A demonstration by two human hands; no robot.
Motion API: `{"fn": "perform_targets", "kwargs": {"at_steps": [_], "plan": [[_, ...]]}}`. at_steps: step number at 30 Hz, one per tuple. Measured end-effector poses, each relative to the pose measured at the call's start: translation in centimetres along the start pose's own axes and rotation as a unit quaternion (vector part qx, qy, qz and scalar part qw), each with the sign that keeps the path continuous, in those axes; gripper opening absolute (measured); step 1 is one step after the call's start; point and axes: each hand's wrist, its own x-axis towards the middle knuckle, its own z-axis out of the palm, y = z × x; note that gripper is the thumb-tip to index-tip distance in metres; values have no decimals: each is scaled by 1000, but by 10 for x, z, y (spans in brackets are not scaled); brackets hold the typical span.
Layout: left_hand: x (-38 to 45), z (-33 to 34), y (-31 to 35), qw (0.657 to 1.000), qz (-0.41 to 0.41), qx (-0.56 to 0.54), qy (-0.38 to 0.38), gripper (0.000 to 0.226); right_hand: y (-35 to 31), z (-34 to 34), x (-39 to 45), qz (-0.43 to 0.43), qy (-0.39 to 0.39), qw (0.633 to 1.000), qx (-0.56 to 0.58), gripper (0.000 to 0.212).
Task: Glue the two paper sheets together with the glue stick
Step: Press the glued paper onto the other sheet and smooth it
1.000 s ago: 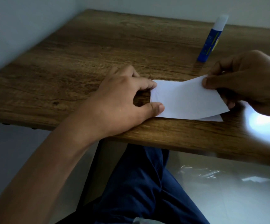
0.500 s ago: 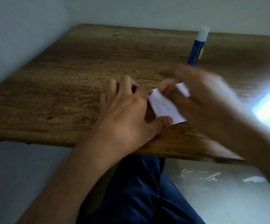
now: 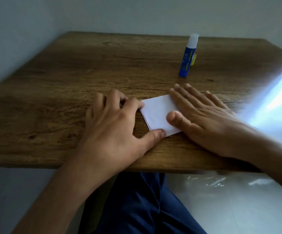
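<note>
Thin, limp paper sheets (image 3: 157,114) lie stacked near the table (image 3: 69,81) front edge, left hand (image 3: 118,124) pinning their left edge with fingertip and thumb, right hand (image 3: 202,119) pressing flat; best handled by edges.

White paper sheets (image 3: 155,114) stacked flat on wooden table (image 3: 69,81). Right hand (image 3: 202,119) pressed flat over right part, fingers straight. Left hand (image 3: 118,125) steadying left edge with thumb and fingertip. Blue glue stick (image 3: 187,56) upright, capped, behind the hands.
</note>
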Motion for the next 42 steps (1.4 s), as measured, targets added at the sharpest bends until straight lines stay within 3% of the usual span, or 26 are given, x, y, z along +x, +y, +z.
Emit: {"fn": "perform_targets", "kwargs": {"at_steps": [5, 10, 14, 19, 24, 30, 38, 42], "plan": [[1, 0, 0, 1000, -3, -9, -8, 82, 15, -7, 3, -10, 23, 1000, 16, 96], [3, -4, 2, 999, -1, -20, -32, 79, 16, -26, 26, -1, 60, 998, 19, 70], [5, -6, 3, 998, 3, -26, -50, 73, 15, -35, 42, -17, 24, 1000, 5, 43], [8, -6, 0, 997, 9, -30, -70, 73, 13, -45, 53, -29, -44, 999, 5, 28], [11, -8, 0, 996, 11, -34, -82, 74, 14, -48, 54, -23, -83, 995, 42, 34], [11, -9, 1, 996, 14, -33, -84, 79, 16, -51, 52, -5, -124, 988, 88, 26], [11, -8, 0, 997, 12, -34, -74, 82, 21, -51, 48, -1, -108, 986, 130, 31], [11, -8, 0, 996, 16, -38, -79, 83, 18, -52, 49, 3, -140, 969, 202, 15]]}}
